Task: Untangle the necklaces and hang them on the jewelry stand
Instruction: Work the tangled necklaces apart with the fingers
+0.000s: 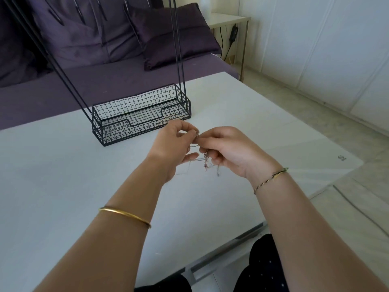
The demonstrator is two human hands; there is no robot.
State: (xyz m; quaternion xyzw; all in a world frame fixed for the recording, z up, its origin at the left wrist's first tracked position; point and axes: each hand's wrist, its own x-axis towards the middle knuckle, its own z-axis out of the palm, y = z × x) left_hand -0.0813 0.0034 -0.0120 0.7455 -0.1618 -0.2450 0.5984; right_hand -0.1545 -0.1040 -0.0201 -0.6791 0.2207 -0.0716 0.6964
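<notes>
Table (52,165) under jewelry stand (145,123), sofa (63,87) beyond

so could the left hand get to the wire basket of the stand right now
Probably yes: the basket sits just beyond the left hand with bare table between, though that hand is busy pinching the necklaces.

Jewelry stand (139,116) on table (63,165), behind hands (202,148)

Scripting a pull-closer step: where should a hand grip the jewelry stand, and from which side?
On the jewelry stand, likely the right pair of upright rods, low, just above its mesh basket, coming from the near right. They are thin enough to wrap, and a low grip should tip it least. The left hand and right hand both pinch the necklaces.
</notes>
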